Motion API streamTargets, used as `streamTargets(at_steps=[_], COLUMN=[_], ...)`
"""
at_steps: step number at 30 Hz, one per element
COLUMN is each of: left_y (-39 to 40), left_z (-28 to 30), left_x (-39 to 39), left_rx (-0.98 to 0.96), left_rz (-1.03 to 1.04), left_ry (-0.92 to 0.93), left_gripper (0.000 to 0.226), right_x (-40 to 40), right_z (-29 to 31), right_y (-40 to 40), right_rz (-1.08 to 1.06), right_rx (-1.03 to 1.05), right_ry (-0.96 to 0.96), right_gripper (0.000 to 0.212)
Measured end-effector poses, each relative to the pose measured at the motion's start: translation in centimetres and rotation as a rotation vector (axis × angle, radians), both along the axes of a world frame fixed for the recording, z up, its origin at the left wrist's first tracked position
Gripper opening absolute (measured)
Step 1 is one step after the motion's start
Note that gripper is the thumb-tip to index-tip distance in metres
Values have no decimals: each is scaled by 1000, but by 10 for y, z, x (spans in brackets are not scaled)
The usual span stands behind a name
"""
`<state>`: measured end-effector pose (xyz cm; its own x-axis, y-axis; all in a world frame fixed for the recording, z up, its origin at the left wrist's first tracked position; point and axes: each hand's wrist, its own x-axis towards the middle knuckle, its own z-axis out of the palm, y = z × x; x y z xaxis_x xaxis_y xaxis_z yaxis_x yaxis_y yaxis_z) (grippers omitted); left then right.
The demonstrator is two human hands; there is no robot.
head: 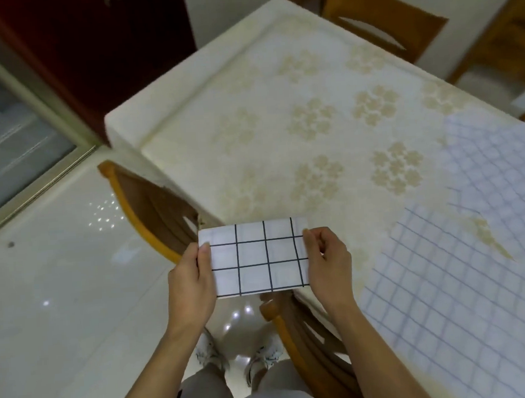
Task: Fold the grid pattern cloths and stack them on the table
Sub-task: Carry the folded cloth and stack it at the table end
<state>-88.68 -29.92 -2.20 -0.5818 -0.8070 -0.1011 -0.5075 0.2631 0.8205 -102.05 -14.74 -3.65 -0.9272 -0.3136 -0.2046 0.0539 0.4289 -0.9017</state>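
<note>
While off the table (280,110), folded cloth (256,258) between both hands

a glossy white tiled floor (59,290) is seen catching small ceiling-light reflections. a cream tablecloth with pale gold flower prints (311,117) is spread over the table. curved-back wooden chairs (152,203) are tucked at the near edge, others at the far side (379,19). a dark red cabinet (89,55) is set beside a metal-framed glass door (11,132).

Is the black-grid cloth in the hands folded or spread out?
Folded. The black-grid cloth is a small, neat rectangle pinched at its short edges by the left hand and right hand, held off the table.
</note>
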Motion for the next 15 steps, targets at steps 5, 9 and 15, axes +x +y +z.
streamTargets(at_steps=[5, 9, 15], left_y=[-37, -73, -146], left_z=[3, 5, -8], left_x=[55, 102, 167], left_rx=[5, 27, 78], left_rz=[187, 330, 463], left_ry=[-18, 11, 45], left_gripper=[33, 36, 38], right_x=[31, 63, 114], right_z=[3, 9, 11], right_y=[-64, -124, -216], right_rz=[193, 341, 478], right_rx=[39, 49, 41], right_ry=[63, 87, 174], right_gripper=[21, 22, 24])
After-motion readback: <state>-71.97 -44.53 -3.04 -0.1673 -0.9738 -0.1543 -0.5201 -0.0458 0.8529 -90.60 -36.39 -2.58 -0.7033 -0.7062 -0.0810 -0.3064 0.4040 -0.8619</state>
